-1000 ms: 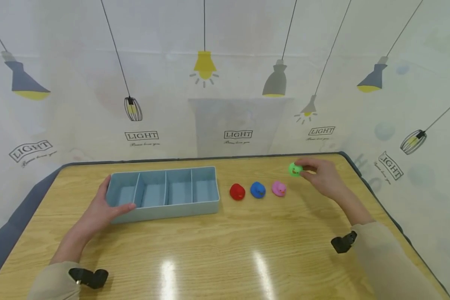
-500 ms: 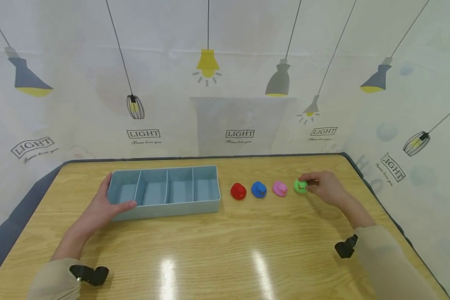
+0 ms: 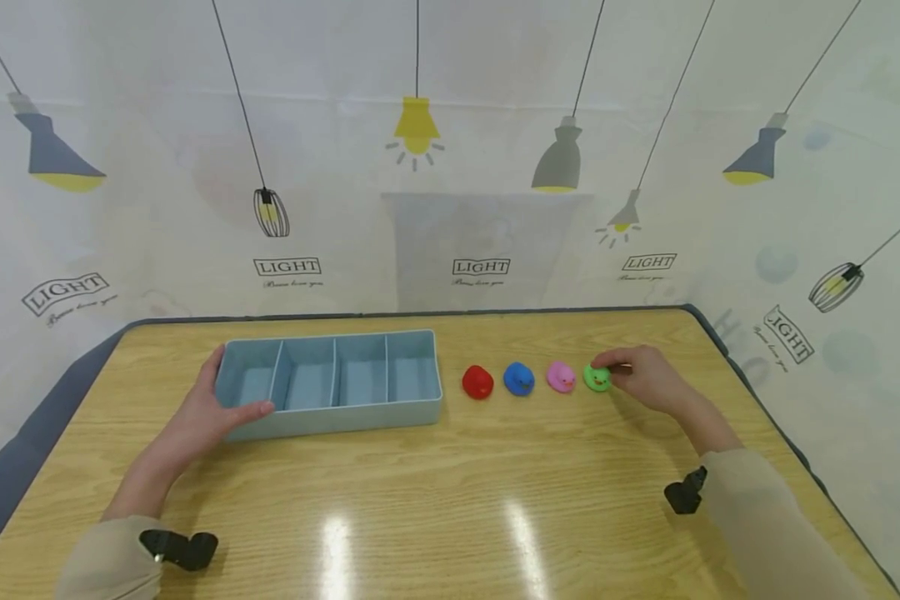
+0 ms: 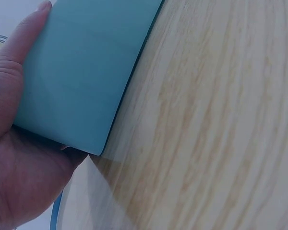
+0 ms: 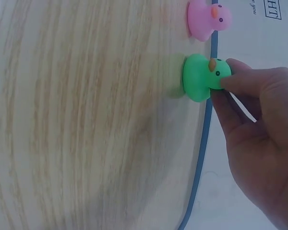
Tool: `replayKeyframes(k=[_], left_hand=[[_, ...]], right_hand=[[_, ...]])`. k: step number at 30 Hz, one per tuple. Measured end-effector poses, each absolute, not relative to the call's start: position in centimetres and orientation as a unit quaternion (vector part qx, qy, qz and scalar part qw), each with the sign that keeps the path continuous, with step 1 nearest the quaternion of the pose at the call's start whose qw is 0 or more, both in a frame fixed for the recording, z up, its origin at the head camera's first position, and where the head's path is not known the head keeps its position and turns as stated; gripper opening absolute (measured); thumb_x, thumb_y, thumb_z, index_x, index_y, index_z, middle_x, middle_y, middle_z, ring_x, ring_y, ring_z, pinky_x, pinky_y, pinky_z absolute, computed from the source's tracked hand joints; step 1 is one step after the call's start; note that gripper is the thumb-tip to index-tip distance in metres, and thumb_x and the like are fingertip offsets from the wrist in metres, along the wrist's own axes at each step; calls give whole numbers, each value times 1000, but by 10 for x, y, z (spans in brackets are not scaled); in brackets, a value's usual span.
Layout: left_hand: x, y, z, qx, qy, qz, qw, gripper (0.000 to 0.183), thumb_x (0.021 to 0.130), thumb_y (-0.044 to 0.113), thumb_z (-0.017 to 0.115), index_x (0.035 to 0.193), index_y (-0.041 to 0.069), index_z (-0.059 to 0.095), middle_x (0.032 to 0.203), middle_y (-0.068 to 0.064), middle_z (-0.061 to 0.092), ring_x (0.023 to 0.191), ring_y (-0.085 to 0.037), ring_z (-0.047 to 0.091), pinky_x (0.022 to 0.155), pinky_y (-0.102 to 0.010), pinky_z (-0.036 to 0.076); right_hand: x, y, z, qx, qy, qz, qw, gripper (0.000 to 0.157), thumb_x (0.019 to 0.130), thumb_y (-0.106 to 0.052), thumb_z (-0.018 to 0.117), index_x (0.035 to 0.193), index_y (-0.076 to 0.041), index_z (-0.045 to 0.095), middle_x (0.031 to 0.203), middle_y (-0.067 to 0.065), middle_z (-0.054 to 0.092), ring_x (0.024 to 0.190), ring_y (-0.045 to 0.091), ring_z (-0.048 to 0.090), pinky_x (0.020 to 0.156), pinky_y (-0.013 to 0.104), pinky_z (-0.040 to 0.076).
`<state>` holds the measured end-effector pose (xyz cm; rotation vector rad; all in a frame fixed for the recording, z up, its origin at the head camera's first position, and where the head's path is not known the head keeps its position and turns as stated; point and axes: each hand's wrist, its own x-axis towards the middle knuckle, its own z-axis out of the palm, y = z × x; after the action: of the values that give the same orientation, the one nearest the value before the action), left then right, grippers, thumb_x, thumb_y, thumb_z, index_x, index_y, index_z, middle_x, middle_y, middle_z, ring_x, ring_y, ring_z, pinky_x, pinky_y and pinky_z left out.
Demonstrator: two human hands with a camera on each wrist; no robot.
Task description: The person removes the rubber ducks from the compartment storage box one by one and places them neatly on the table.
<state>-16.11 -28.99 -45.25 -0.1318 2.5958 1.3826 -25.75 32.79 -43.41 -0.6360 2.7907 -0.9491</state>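
My left hand (image 3: 201, 417) grips the left end of a pale blue box (image 3: 345, 419), divided into a row of compartments. Its thumb lies along the front wall, and the other fingers are round the left side, partly hidden. At the right end of a row of toy ducks, my right hand (image 3: 651, 379) pinches a green rubber duck (image 3: 596, 379) by the head. That duck sits on the tabletop, facing the front. To its left are a pink rubber duck (image 3: 561, 377), a blue rubber duck (image 3: 520, 379) and a red rubber duck (image 3: 477, 382).
The wooden table (image 3: 420, 500) has a dark edge along the back and sides. Behind it hangs a pale curtain (image 3: 330, 150) printed with lamps. A black wrist camera (image 3: 180, 550) sits on the left sleeve, another camera (image 3: 685, 492) on the right.
My right hand has lowered the green duck from above the table to a spot beside the pink duck, then shifted it slightly left. The left hand stays on the box.
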Motion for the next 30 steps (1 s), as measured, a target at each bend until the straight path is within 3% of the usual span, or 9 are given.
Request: replayKeyframes(k=[6, 30], left_hand=[[-162, -291, -453, -43, 877, 469, 98, 127, 91, 42, 78, 160, 13, -24, 165, -33, -11, 148, -59, 4, 111, -77, 18], [-161, -291, -453, -40, 875, 474, 92, 127, 91, 41, 79, 161, 13, -23, 165, -33, -10, 148, -58, 4, 112, -77, 18]], right_hand=[[-259, 327, -437, -185, 923, -330, 75, 23, 97, 4, 63, 118, 10, 71, 124, 29, 66, 115, 43, 65, 92, 45, 58], [-259, 326, -439, -201, 926, -313, 56, 25, 96, 10, 56, 117, 11, 70, 124, 30, 66, 119, 48, 60, 93, 53, 55]])
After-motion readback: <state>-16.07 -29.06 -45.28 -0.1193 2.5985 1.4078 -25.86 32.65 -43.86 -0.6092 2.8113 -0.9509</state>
